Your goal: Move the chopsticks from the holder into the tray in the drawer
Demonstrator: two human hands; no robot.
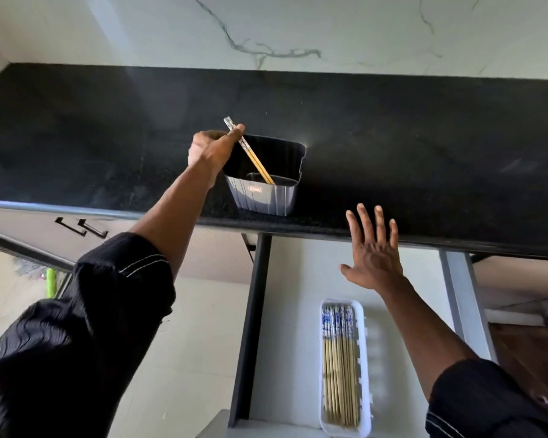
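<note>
A dark plastic holder point(264, 197) stands on the black countertop near its front edge. My left hand point(211, 150) grips a pair of yellow chopsticks point(257, 162) by their patterned upper ends; their tips still reach down inside the holder. Below, in the open white drawer point(291, 279), a long white tray point(366, 358) holds several chopsticks point(339, 368) with blue-and-white tops, lying side by side. My right hand point(374, 251) hovers above the drawer's back part, fingers spread, holding nothing.
The black countertop point(393, 147) runs across the view under a white marbled wall point(266, 30). Closed cabinet fronts with black handles point(81, 227) sit to the left. The drawer's dark left side point(250, 327) and grey right rail point(465, 298) frame the tray.
</note>
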